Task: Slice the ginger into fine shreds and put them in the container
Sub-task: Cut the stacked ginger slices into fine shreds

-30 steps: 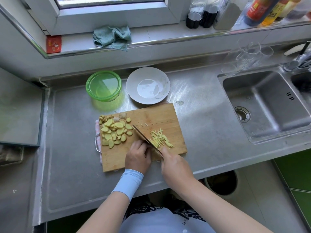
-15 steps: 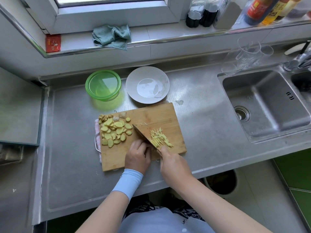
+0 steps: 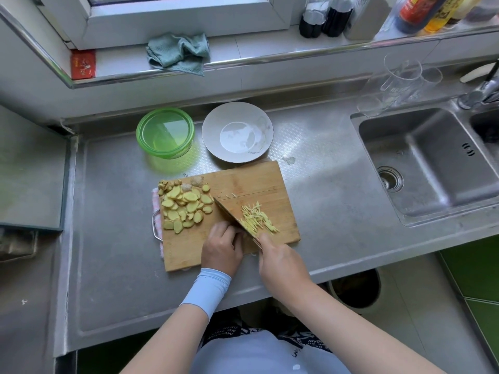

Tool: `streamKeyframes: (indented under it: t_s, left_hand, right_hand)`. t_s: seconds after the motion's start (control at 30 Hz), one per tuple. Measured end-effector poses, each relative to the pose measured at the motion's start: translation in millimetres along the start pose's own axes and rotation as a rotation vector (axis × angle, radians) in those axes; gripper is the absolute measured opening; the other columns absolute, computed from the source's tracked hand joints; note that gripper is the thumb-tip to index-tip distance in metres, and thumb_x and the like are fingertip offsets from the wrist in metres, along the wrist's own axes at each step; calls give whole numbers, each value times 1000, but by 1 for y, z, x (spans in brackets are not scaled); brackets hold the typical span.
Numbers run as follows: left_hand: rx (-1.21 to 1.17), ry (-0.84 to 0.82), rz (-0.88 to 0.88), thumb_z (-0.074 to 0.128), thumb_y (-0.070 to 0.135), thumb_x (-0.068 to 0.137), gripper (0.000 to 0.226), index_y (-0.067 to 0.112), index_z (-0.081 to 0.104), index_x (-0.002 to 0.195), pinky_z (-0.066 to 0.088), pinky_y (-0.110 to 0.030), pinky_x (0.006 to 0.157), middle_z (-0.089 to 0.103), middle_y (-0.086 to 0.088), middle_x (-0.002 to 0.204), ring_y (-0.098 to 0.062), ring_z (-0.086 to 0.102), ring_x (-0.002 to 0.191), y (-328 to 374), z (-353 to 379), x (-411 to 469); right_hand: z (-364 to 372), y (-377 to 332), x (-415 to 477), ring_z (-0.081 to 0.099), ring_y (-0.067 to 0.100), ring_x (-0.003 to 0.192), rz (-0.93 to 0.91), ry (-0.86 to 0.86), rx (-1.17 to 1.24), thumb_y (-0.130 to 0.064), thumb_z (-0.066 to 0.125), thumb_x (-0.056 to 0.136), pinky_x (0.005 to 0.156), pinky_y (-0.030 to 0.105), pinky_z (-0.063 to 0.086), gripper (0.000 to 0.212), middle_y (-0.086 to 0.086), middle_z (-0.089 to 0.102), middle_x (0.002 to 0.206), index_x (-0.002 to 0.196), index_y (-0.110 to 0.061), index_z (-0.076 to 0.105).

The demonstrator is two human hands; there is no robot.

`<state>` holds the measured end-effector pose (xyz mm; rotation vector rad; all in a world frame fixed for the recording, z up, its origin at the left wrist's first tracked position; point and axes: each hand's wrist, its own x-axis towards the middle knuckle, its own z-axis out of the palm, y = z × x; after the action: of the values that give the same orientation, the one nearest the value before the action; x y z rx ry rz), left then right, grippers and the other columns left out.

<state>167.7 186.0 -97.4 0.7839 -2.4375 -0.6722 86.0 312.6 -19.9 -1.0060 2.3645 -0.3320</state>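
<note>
A wooden cutting board (image 3: 251, 182) lies on the steel counter. A heap of pale yellow ginger slices (image 3: 183, 205) covers its left part. Fine ginger shreds (image 3: 258, 218) lie in a small pile right of the knife (image 3: 233, 217). My right hand (image 3: 280, 261) grips the knife handle, the blade running diagonally up and left across the board. My left hand (image 3: 222, 247) sits with curled fingers against the blade's left side, pressing down on ginger that it hides. A green lidded container (image 3: 165, 132) stands behind the board.
A white plate (image 3: 237, 132) sits behind the board beside the container. The sink (image 3: 426, 160) is at right, with clear cups (image 3: 402, 76) behind it. A green cloth (image 3: 179, 54) and bottles (image 3: 421, 12) are on the windowsill. A bin (image 3: 355, 288) stands below the counter edge.
The knife has chopped on in small strokes and the shred pile beside it has grown a little. Both hands stay in nearly the same place.
</note>
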Motion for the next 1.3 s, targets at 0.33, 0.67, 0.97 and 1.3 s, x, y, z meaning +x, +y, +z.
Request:
streamKeyframes:
  t_s: [0.33,0.67,0.97,1.3]
  left_hand:
    - [-27,0,-9,64,8,80,8,9,72,80,48,-27,66,67,-5,86,-24,59,81,-5,-1,-1]
    - [-10,28,-13,57,12,80,14,7,69,75,39,-24,65,61,-7,78,-23,51,78,0,-1,0]
    - [-35,10,-50,63,3,78,10,7,72,80,48,-35,64,65,-7,84,-28,58,80,-3,3,-3]
    - [-16,14,-53,56,16,84,18,9,70,74,44,-29,60,62,-4,78,-24,55,75,1,-1,-1]
  right_hand:
    - [-1,12,-25,47,25,65,-8,27,-16,-16,40,102,58,35,35,42,-1,54,74,142,-25,28]
    - [3,-2,2,64,37,83,20,-21,7,-11,42,98,70,44,54,35,12,67,90,131,-20,35]
    - [-3,13,-22,49,27,67,-3,-11,-22,-14,40,101,58,37,37,41,3,58,78,140,-23,33]
    - [0,1,-4,63,34,77,1,-5,-19,-12,42,99,59,37,42,37,10,68,88,135,-20,36]
